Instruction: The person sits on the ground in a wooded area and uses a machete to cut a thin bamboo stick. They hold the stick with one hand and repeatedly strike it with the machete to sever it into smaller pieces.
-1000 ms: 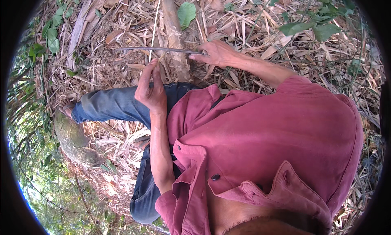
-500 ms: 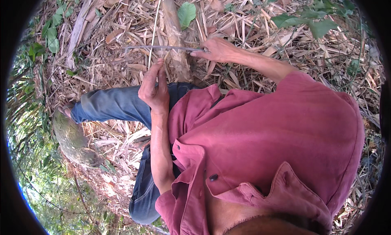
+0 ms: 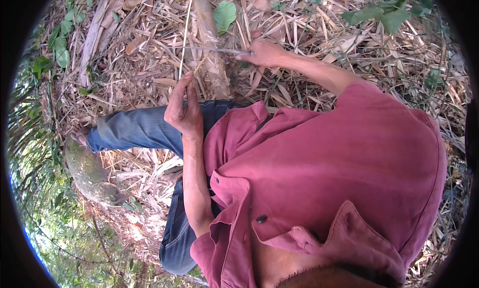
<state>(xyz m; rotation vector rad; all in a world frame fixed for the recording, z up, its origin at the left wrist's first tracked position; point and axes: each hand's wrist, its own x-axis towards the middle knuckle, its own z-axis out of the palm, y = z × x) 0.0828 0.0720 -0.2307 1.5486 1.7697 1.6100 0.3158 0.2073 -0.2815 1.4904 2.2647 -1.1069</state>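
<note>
My left hand (image 3: 184, 111) is raised over my bent leg, its thumb and fingertips pinched on a thin pale strip (image 3: 186, 36). The strip looks like split bamboo or cane and runs away from me toward the far edge. To the right, my right hand (image 3: 264, 54) is closed round the end of a long, thin-bladed knife (image 3: 219, 50); its handle is hidden in the fist. The blade points left over a log and reaches toward the strip. Blur hides whether they touch. A short curl, perhaps a shaving (image 3: 200, 66), shows beside my left fingertips.
The peeled log (image 3: 205, 21) lies on ground covered with dry shavings and leaves (image 3: 279, 28). A mossy stone or stump (image 3: 89, 173) sits by my foot at left. Green plants (image 3: 394, 16) grow at the far right, with more along the left side.
The knife and my right hand have moved slightly farther away, and the blade tip has drawn rightward. My left hand keeps its pinch on the strip, almost in the same place.
</note>
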